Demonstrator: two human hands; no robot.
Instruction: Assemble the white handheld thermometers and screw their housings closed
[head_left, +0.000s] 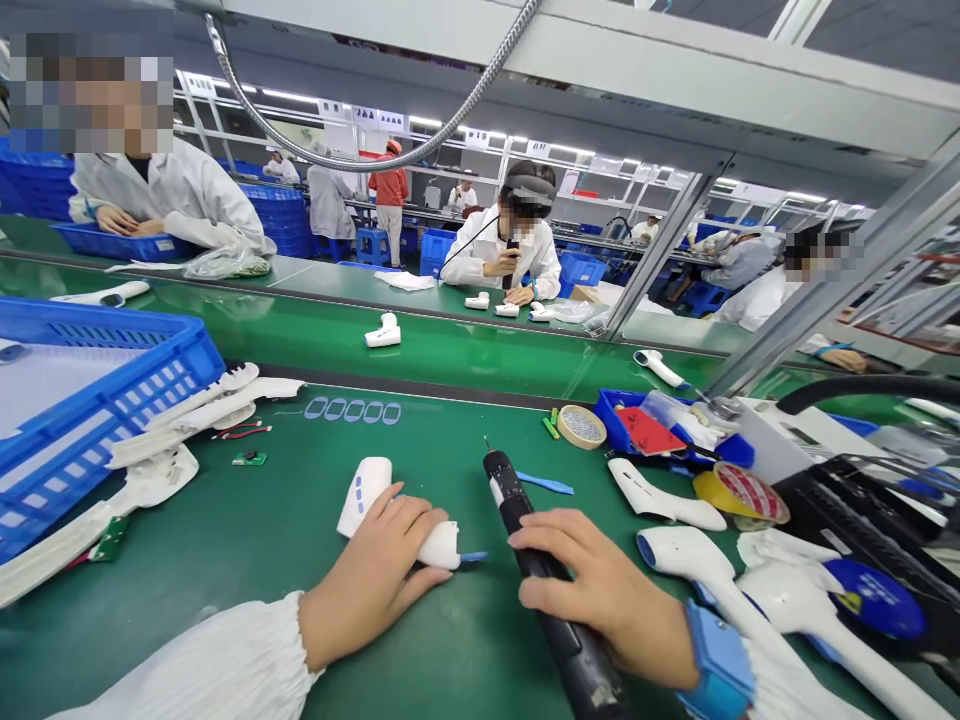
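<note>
My left hand is closed over a white gun-shaped thermometer lying on the green bench. Blue oval buttons show on its head, while my fingers hide its middle. A thin blue piece pokes out past the handle end. In my right hand is a black electric screwdriver, its bit pointing away from me and up, apart from the thermometer. Just beyond the screwdriver lies a slim blue plastic strip.
White shell parts lie beside a blue crate at left. Several blue rings sit at the bench's back. Right are tape rolls, white thermometers and a blue bin. Co-workers sit beyond the green conveyor.
</note>
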